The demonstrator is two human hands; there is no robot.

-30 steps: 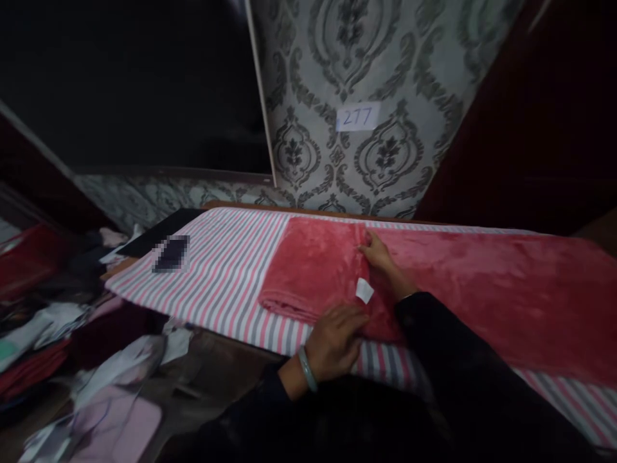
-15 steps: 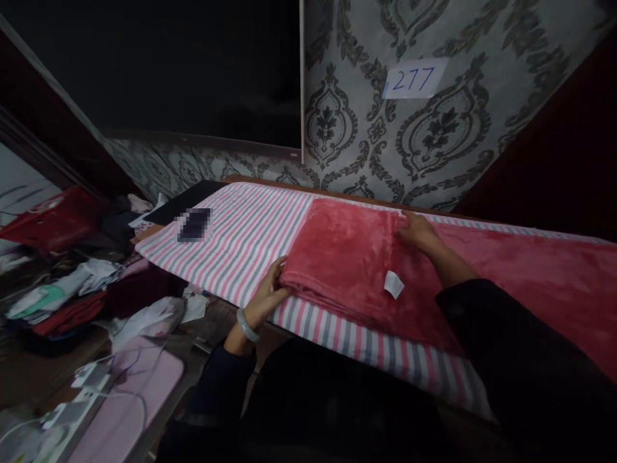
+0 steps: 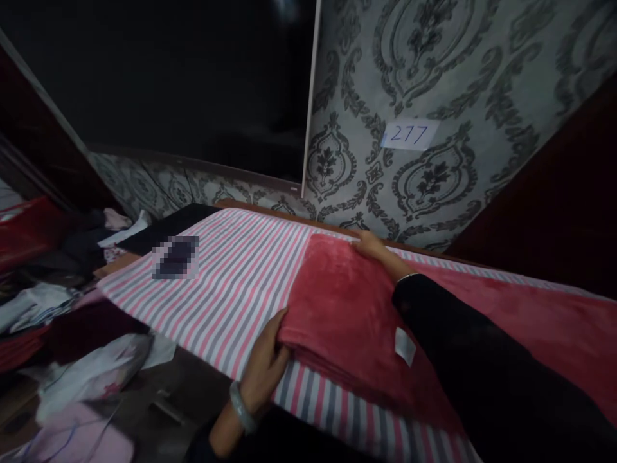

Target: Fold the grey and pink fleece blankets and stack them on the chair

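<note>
A plush red blanket lies folded in layers on a pink, grey and white striped cloth. At its near left corner, my left hand grips the folded edge between thumb and fingers, a bangle around the wrist. Along the far edge my right hand has its fingers closed on the blanket, the fingertips partly hidden. A white label shows on the blanket near my right sleeve. The unfolded red part stretches away to the right, partly covered by my right arm.
A blurred-out dark item rests on the striped cloth at the left. Behind stand a large black screen and a patterned wall with a paper marked 277. Heaped clothes and a pink board lie at the lower left.
My right hand has moved left along the blanket's far edge, away from the fold's right side. My left hand stays at the near left corner. The view has tilted up.
</note>
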